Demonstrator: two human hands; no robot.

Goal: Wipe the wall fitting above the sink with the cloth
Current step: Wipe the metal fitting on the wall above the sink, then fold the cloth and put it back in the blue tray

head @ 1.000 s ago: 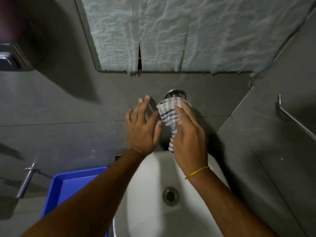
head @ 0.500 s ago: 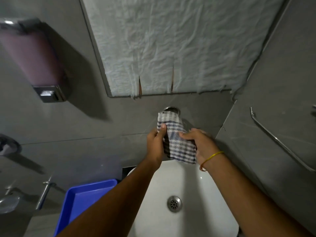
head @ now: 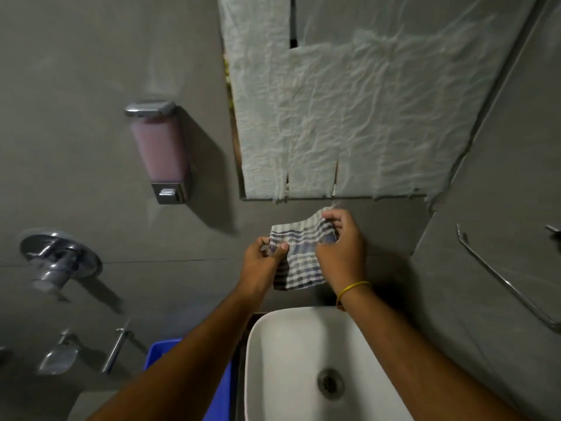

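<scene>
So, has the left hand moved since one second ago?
Yes. The left hand was spread flat on the wall beside the cloth; now it grips the cloth's left edge above the sink.

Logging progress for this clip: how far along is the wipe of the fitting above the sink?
Midway, apparently. Both hands, left hand and right hand, press the checked cloth against the wall above the sink, hiding the fitting. Whether it is clean cannot be told; uncovering it remains.

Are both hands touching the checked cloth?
Touching. The head view shows the left hand pinching the checked cloth's left edge, and the right hand gripping its upper right side, fingers curled over the fabric.
</scene>
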